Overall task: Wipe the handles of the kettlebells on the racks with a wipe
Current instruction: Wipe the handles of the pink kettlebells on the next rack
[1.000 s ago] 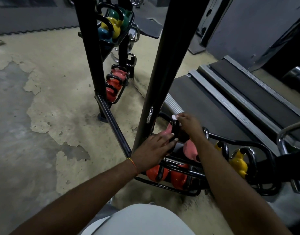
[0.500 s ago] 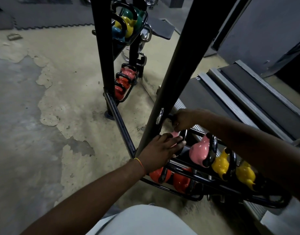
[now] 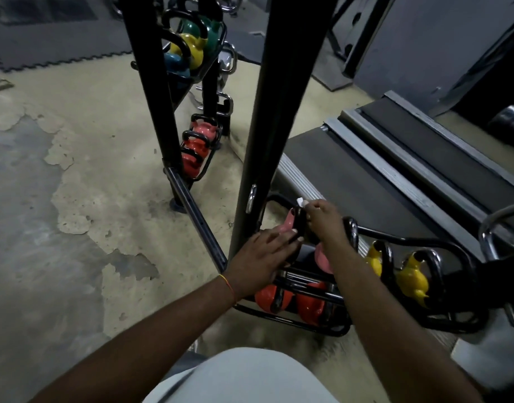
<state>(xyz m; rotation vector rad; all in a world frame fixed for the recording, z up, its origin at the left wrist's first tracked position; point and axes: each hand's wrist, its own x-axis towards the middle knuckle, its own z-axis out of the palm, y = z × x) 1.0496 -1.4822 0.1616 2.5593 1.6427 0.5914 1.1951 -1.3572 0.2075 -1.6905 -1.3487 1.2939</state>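
Observation:
A pink kettlebell [image 3: 287,223] with a black handle [image 3: 300,225] sits at the left end of the low black rack [image 3: 395,241]. My left hand [image 3: 264,257] lies on the pink bell with fingers fairly straight, steadying it. My right hand [image 3: 322,218] grips a white wipe [image 3: 301,202] against the top of that handle; only a corner of the wipe shows. Another pink bell [image 3: 322,258] sits partly hidden under my right wrist. Two yellow kettlebells [image 3: 412,279] stand further right, and two orange ones [image 3: 311,305] rest on the tier below.
A thick black upright post [image 3: 276,112] rises just left of my hands. A second rack [image 3: 197,152] behind holds red, yellow, teal and green kettlebells. A treadmill deck [image 3: 380,175] lies to the right. The worn floor [image 3: 75,199] stretches left.
My right hand came back over the pink kettlebell's handle, and the wipe's corner shows again at its fingertips. My left hand stayed on the bell. The camera shifted slightly.

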